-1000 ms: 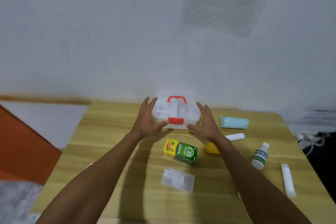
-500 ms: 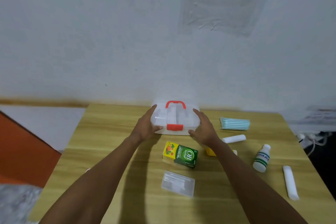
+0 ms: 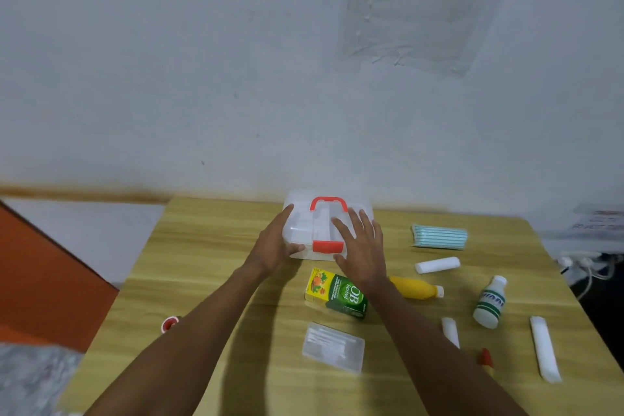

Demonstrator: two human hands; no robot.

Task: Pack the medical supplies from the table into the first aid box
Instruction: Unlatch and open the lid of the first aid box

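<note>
The clear first aid box (image 3: 300,223) with a red handle and red latch stands closed at the table's far edge. My left hand (image 3: 275,248) grips its left side, thumb on the front. My right hand (image 3: 361,246) lies flat on the lid's right half, fingers spread. In front lie a green and yellow medicine carton (image 3: 336,294), a yellow bottle (image 3: 413,287) and a clear case of cotton swabs (image 3: 334,346). To the right are a striped blue pack (image 3: 439,237), a white roll (image 3: 437,264), a white bottle (image 3: 489,302) and a long white tube (image 3: 544,353).
The wooden table (image 3: 209,246) ends at a white wall behind the box. A small red and white cap (image 3: 170,323) shows beside my left forearm. A short white tube (image 3: 450,332) and a red-tipped item (image 3: 485,357) lie near my right forearm. Cables (image 3: 587,263) hang off the right edge.
My right hand has moved from the box's right side up onto the lid. My left hand stays on the left side. The yellow bottle is now uncovered.
</note>
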